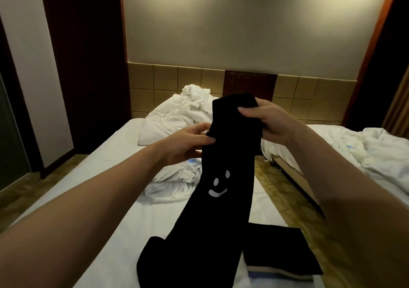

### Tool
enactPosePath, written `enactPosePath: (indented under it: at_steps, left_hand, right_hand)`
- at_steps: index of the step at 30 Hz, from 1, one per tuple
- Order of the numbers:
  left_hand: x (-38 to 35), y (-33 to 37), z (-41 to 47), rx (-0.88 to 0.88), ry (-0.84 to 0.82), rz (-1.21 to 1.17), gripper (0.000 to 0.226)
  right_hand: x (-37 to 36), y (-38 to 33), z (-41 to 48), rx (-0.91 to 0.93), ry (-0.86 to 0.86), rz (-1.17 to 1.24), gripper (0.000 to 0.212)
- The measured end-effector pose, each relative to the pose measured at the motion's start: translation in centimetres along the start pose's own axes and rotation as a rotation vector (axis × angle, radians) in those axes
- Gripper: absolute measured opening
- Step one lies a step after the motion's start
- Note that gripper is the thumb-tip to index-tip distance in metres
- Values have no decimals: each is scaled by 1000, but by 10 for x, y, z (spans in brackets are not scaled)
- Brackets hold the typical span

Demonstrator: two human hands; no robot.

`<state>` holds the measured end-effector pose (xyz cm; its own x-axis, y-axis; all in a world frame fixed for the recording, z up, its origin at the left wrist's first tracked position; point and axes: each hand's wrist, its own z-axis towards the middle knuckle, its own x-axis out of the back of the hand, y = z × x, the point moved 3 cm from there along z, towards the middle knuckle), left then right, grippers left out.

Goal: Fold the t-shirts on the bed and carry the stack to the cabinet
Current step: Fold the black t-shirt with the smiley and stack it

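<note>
The bed (124, 146) carries crumpled white bedding (174, 115) at its far end, a rumpled white garment (174, 183) midway, and a folded stack (281, 250) nearest, beside the black t-shirt (221, 210)'s trailing end

Two bare forearms, skin showing up to the frame edges, left forearm (99, 190) left of the black t-shirt (221, 210), right forearm (343, 177) right of it, bare left hand (188, 142), bare right hand (265, 119), slim fingers, right thumbnail (242, 110) pale, longish, rounded.
</note>
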<state>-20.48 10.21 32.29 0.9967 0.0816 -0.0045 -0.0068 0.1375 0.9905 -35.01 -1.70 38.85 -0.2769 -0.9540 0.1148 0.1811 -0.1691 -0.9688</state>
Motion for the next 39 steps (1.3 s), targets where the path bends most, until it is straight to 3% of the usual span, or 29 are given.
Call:
enactPosePath:
  at_steps: [3,6,11,15,18,22,28,35,39]
  left_hand:
    - [4,4,-5,-19,86,181,17]
    - [6,6,-5,-42,249,378,11]
    - [-8,17,1,-99,414,880,2]
    - [-12,30,1,-121,449,1147,15]
    - [-10,35,-2,-98,444,1118,14]
    - [-7,34,-5,-115,535,982,12]
    - [11,31,-17,-91,544,579,11]
    - [23,53,-19,-263,799,920,10]
    - [34,72,-20,-254,849,814,9]
  right_hand:
    - [23,14,-7,-87,74,-85,40]
    - [32,27,-7,-176,120,-368,40]
    - [9,22,10,-218,23,-678,54]
    - [-9,5,17,-206,-65,-732,50]
    - [-12,-9,22,-185,-51,-803,51]
    - [-18,-2,28,-221,-85,-1055,36]
    - [2,6,23,-55,101,-993,23]
    - [22,0,17,59,276,-985,18]
    - [29,-16,15,198,462,-973,10]
